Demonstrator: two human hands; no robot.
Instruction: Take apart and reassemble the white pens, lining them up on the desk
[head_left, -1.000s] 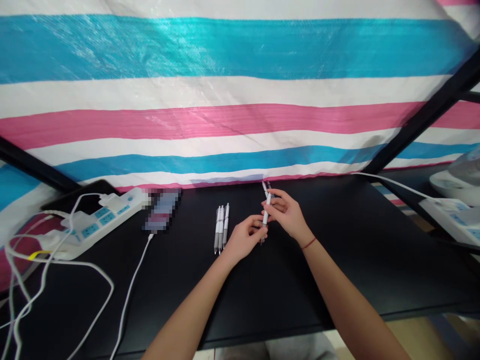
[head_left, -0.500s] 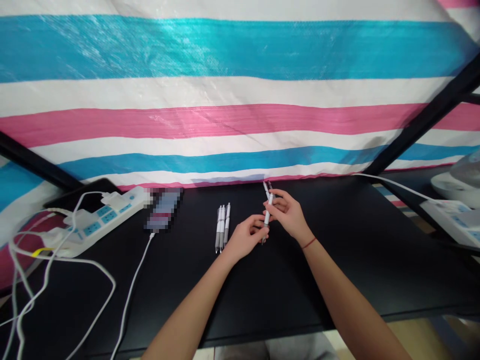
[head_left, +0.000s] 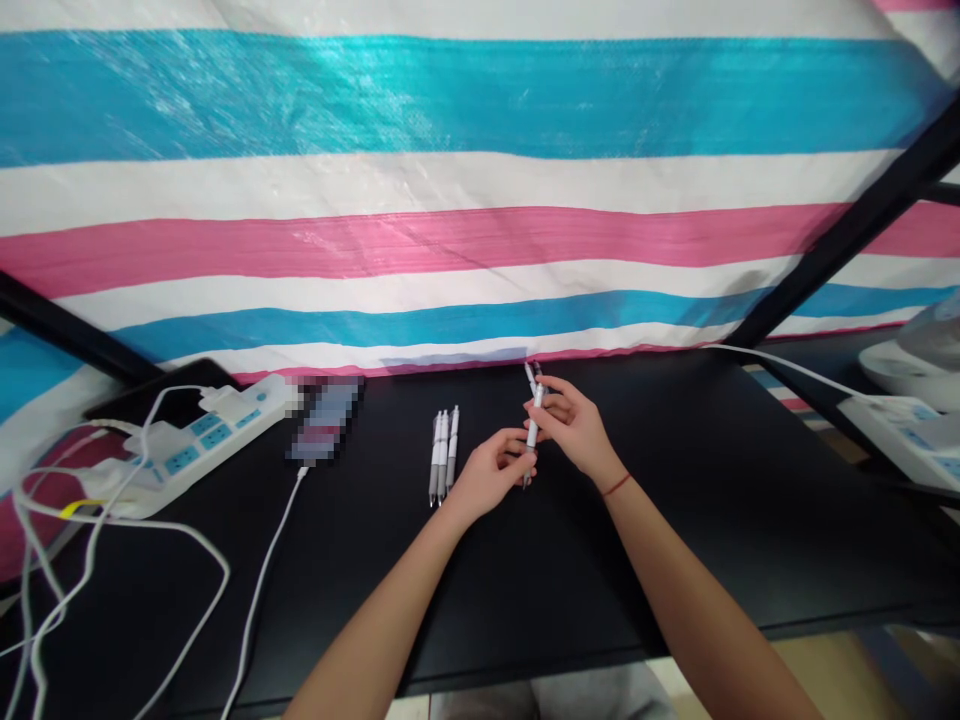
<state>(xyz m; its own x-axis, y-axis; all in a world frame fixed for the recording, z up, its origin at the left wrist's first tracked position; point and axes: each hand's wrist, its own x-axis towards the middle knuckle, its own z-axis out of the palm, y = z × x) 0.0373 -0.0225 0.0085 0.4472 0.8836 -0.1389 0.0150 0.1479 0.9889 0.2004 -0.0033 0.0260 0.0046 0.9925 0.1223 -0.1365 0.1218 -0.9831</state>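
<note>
Between my two hands is a white pen [head_left: 535, 428] with a grey grip, its grey tip pointing down toward me. My left hand [head_left: 493, 470] pinches the lower grip end. The fingers of my right hand [head_left: 571, 425] close around the pen's upper part. Just behind the right fingers, another white pen [head_left: 529, 375] shows in part, with a dark piece beside it; the rest is hidden. Left of my left hand, several white pens [head_left: 444, 452] with grey grips lie side by side on the black table [head_left: 360, 580].
A phone [head_left: 328, 418], blurred out, lies at the left with a white cable [head_left: 270, 560]. Beyond it are a white power strip [head_left: 199, 450] and tangled cables. Another power strip [head_left: 900, 430] stands at the right. A striped sheet [head_left: 480, 240] hangs along the back edge.
Almost nothing differs. Both hands keep hold of the same pen, and the view has shifted very slightly.
</note>
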